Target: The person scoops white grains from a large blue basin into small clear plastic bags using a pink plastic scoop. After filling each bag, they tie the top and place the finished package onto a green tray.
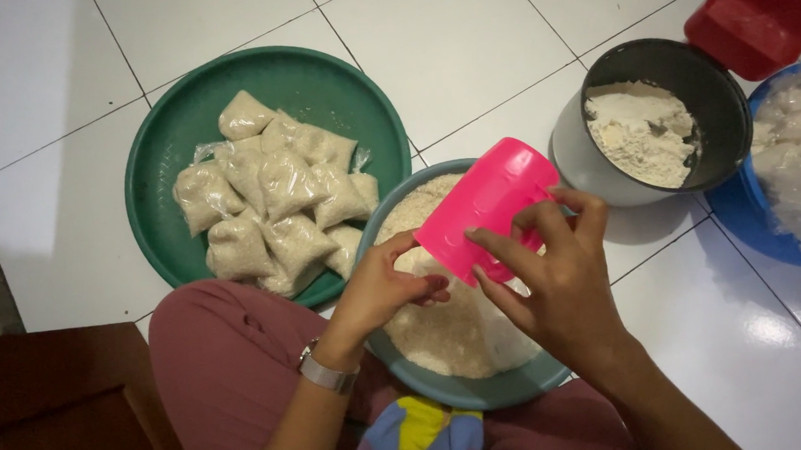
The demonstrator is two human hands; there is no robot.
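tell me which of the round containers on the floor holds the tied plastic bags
The green basin, far left, holds the filled bags; the blue-grey bowl under both hands has loose grain and the dark pot white powder.

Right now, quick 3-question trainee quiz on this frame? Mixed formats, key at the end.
1. True or false: the pink cup is held in both hands above the grey-blue bowl of pale grain.
2. Where do the filled clear bags lie?
A. in the green basin
B. in the dark pot
C. on the bare floor tiles
3. Fill in: the dark pot holds a whitish ______.

Key
1. True: left hand at the cup's mouth, right hand around its side.
2. A
3. powder
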